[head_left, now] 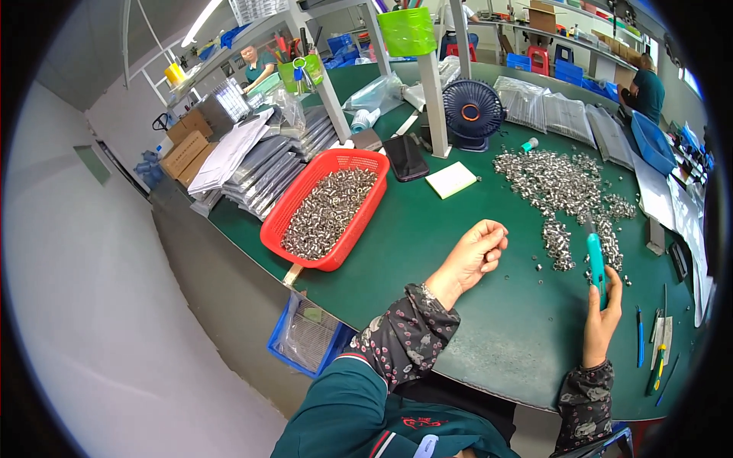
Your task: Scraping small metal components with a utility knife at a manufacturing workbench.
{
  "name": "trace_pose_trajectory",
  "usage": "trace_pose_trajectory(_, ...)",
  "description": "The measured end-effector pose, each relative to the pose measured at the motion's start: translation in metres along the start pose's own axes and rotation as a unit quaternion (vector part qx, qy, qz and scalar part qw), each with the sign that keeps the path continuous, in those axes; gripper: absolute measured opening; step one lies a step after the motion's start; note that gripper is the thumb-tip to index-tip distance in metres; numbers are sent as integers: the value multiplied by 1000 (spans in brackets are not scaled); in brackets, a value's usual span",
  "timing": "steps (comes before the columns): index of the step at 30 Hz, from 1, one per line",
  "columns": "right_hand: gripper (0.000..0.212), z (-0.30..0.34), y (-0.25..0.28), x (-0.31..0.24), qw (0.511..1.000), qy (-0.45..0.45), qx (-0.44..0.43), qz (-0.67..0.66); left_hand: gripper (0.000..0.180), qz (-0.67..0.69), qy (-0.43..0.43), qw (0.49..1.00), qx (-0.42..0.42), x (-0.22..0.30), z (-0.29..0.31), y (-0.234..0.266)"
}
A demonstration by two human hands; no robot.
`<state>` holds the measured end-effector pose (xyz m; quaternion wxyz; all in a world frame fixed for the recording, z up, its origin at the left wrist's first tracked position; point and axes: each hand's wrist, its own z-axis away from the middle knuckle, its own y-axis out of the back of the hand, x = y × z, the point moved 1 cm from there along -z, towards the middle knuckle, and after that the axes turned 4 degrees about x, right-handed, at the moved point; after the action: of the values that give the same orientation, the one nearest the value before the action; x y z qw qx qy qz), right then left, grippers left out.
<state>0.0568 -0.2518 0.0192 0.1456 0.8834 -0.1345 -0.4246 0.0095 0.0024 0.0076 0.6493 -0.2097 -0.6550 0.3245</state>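
My left hand (476, 256) is raised over the middle of the green table, its fingers curled together. Whatever it holds, if anything, is hidden. In my right hand (602, 324) is a teal-handled utility knife (595, 256), its tip pointing away from me over the metal pieces. Small silver metal parts (546, 179) lie in a loose heap at the far right. Two narrower strips of them reach toward my right hand. To the left stands a red plastic basket (276, 221) filled with similar small metal parts.
A yellow notepad (452, 180), a phone (405, 158) and a blue fan (472, 113) stand beyond my hands. Screwdrivers, one yellow-handled (657, 366), lie at right. Bagged flat stacks (256, 172) sit at left; a blue crate (304, 336) is below the edge. Other people work farther off.
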Motion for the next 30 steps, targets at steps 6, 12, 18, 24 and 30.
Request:
trace_pose_trajectory(6,36,-18,-6,-24,976,-132,-12,-175,7,2,11,1000,-6,-4,-5,-3)
trace_pose_trajectory(12,29,1,-37,-36,992,-35,-106,-60,6,-13,-30,999,40,9,-4,5)
trace_pose_trajectory(18,29,8,-32,-33,982,71,-173,-6,7,-10,17,999,26,4,-7,4)
trace_pose_trajectory(24,28,9,-29,-26,978,49,-203,1,9,-11,27,999,24,1,-3,3)
trace_pose_trajectory(30,28,7,-29,-32,973,41,-226,-7,9,6,41,999,9,-1,-3,7)
